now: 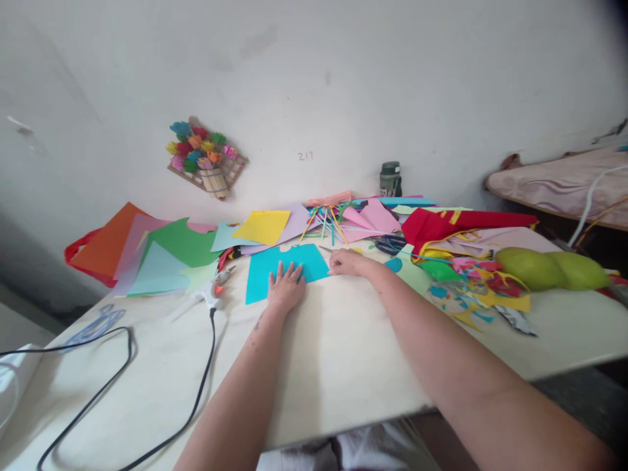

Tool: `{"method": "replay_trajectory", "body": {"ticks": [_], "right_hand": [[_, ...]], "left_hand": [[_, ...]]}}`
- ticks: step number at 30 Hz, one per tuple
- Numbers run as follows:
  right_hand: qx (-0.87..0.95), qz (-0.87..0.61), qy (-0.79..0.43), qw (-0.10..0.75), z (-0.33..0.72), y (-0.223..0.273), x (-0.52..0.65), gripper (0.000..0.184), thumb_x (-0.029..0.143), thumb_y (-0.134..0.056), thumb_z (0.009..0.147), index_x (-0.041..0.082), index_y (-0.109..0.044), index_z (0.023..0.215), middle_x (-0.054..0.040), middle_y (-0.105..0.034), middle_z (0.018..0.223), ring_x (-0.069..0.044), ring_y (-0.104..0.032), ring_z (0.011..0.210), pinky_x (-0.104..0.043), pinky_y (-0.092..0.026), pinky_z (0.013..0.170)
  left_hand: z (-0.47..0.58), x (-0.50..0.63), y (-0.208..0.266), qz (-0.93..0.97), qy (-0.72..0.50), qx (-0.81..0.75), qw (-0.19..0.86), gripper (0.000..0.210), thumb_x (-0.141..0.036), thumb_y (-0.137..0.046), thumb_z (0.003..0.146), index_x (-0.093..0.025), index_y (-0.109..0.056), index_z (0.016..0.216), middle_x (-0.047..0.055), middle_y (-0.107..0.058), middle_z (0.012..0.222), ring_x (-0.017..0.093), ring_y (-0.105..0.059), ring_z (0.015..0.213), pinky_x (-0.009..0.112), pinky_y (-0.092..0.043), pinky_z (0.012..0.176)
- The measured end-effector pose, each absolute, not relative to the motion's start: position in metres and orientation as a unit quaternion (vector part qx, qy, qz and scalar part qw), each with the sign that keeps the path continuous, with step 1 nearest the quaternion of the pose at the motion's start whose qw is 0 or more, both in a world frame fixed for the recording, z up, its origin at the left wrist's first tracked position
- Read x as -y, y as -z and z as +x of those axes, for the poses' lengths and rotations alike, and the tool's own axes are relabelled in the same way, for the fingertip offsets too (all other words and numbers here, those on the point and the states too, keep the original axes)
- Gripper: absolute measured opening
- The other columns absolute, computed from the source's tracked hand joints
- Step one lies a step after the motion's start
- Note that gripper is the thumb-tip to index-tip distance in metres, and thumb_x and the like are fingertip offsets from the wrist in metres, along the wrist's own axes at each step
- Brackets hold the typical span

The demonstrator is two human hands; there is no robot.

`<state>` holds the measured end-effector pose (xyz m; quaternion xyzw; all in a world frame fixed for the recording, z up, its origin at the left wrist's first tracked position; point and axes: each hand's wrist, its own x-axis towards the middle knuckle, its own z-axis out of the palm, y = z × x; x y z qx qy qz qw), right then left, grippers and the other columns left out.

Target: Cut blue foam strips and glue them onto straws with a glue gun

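A bright blue sheet of paper (260, 278) lies on the table, with small cut-outs in its far edge. My left hand (286, 286) rests flat on it with the fingers spread. At the sheet's right corner is my right hand (345, 261), its fingers pinched together low over the table. What they hold, if anything, is hidden. A thin, dark, pointed object (324, 248) shows just beyond these fingers; I cannot tell whether the hand grips it. To the right of this hand lie dark-handled scissors (390, 244) and a small blue paper piece (394, 264).
A white glue gun (209, 297) with a black cord (209, 366) lies on the left, near pliers (226, 273). Coloured sheets (181, 245) spread behind it. Paper scraps (451, 297), a red cloth (441, 227) and green rounded objects (534, 267) occupy the right. A bottle (390, 180) stands at the wall.
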<state>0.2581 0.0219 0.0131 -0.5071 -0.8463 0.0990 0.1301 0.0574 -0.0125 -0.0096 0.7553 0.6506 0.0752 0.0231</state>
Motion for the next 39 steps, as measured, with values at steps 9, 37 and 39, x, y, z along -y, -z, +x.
{"method": "replay_trajectory", "body": {"ticks": [9,37,39], "right_hand": [[0.848,-0.454,-0.162,0.220,0.263,-0.005,-0.030,0.020,0.032,-0.058,0.064,0.016,-0.066,0.073,-0.0010,-0.062,0.074,-0.013,-0.054,0.068,-0.019,-0.037,0.059],[0.851,-0.474,-0.162,0.159,0.256,-0.010,-0.021,0.014,0.027,-0.058,0.068,0.017,-0.064,0.075,-0.0016,-0.063,0.074,-0.012,-0.053,0.067,-0.020,-0.037,0.060],[0.848,-0.476,-0.175,0.153,0.257,-0.010,-0.022,0.015,0.028,-0.057,0.068,0.016,-0.064,0.075,-0.0010,-0.062,0.072,-0.012,-0.053,0.065,-0.020,-0.036,0.058]], "left_hand": [[0.059,0.015,0.007,0.751,-0.074,-0.655,0.027,0.052,-0.047,-0.019,0.081,-0.033,-0.029,0.130,-0.006,-0.021,0.139,0.022,0.000,0.129,0.048,-0.003,0.102],[0.060,0.019,0.006,0.809,-0.205,-0.549,-0.038,0.028,-0.041,-0.042,0.078,-0.035,-0.061,0.097,-0.006,-0.046,0.125,0.020,-0.020,0.126,0.045,-0.008,0.103],[0.062,0.017,0.006,0.813,-0.226,-0.536,-0.027,0.021,-0.037,-0.046,0.076,-0.030,-0.063,0.087,-0.006,-0.049,0.122,0.019,-0.025,0.125,0.041,-0.015,0.103]]}}
